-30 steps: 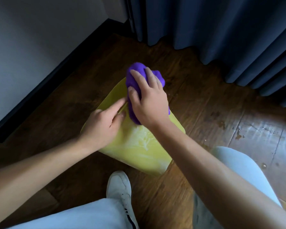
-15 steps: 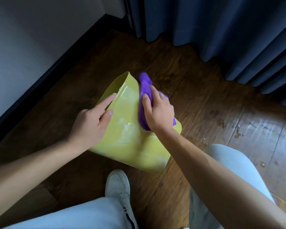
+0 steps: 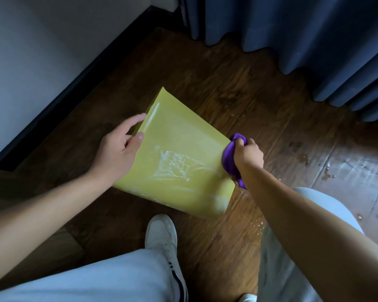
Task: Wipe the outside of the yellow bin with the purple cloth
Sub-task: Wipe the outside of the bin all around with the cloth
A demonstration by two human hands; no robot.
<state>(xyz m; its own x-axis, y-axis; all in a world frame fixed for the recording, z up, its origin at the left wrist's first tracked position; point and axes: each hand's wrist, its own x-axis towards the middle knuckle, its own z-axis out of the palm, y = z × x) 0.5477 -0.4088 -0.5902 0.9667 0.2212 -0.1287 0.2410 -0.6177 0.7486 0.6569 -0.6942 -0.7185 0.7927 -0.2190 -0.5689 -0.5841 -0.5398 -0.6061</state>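
The yellow bin lies on its side on the wooden floor, one broad flat face turned up toward me, streaked with white soap foam near its middle. My left hand holds the bin's left edge, thumb on the upper face and fingers curled over the side. My right hand is at the bin's right edge, closed around the bunched purple cloth, which hangs down against that edge. The bin's opening is hidden.
Dark blue curtains hang at the back right and a white wall with a dark skirting runs along the left. Water drops lie on the floor right of the bin. My white shoe and pale trouser legs fill the foreground.
My right hand has dragged the purple cloth from the far part of the upper face across to the bin's right edge. My left hand slid to the left edge.
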